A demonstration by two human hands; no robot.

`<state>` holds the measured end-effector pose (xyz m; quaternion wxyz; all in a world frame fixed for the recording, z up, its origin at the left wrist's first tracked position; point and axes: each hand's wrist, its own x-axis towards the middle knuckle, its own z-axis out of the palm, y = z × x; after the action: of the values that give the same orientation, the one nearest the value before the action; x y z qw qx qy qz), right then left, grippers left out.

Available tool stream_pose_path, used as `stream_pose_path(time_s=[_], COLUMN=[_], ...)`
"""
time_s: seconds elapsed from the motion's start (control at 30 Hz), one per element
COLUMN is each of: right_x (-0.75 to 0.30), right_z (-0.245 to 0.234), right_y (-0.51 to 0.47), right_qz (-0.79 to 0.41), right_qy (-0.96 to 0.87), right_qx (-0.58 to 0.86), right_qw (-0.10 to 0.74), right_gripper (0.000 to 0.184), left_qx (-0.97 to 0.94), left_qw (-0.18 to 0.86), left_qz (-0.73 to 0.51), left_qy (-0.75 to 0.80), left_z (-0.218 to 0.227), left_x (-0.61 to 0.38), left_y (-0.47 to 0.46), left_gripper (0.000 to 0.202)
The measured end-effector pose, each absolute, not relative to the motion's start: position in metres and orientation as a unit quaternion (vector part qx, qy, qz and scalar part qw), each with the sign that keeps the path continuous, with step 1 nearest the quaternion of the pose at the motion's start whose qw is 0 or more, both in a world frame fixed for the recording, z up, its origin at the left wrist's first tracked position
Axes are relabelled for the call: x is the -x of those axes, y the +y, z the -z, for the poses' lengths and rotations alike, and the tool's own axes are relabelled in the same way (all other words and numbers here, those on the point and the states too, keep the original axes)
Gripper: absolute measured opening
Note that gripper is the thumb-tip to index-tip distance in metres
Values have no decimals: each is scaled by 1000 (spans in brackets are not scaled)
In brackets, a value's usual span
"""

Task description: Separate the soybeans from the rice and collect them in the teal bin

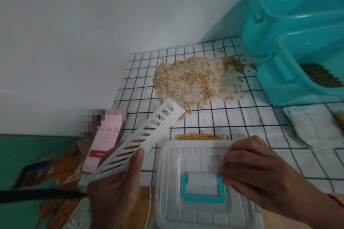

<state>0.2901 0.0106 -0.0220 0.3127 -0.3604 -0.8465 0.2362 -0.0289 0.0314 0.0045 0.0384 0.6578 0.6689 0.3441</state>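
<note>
Paddle in one hand, box under the other.
Before the teal tubs (295, 43), our grain pile (196, 78) lies on the checked cloth (242, 114), beyond the box (188, 171). Our right hand (255, 171) rests on its lid, fingers together; our left hand (115, 193) clamps the paddle (139, 139), raised. We judge it idle: working the grain calls for its edge on the cloth.

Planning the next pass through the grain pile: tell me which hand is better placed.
Left, probably. The left hand grips the white slotted scraper, whose far end reaches the rice-and-bean pile. The right hand holds nothing and rests on the white box lid, fingertips by its teal handle.
</note>
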Motion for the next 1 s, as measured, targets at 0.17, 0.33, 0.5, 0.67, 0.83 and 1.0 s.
stream_pose_path(time_s=[0.17, 0.33, 0.5, 0.67, 0.83, 1.0], right_x=[-291, -291, -291, -292, -291, -291], right_z=[22, 21, 22, 23, 21, 22], right_y=[11, 10, 10, 10, 11, 11], right_qz=[-244, -240, -240, -240, -237, -233], right_qy=[-844, -844, -841, -842, -843, -843], right_qx=[361, 363, 368, 368, 366, 364], right_qw=[313, 315, 314, 313, 316, 319], right_gripper=[15, 15, 15, 16, 13, 15], left_qx=[-657, -657, -640, -652, -641, -644], left_qw=[50, 52, 72, 72, 79, 53], left_qz=[-345, -355, -358, -340, -340, -357], left_qy=[669, 663, 676, 674, 684, 675], left_z=[-8, -6, -8, -6, -1, -7], left_x=[28, 31, 31, 34, 39, 31], left_y=[31, 34, 32, 29, 25, 26], left_gripper=[17, 14, 18, 18, 21, 21])
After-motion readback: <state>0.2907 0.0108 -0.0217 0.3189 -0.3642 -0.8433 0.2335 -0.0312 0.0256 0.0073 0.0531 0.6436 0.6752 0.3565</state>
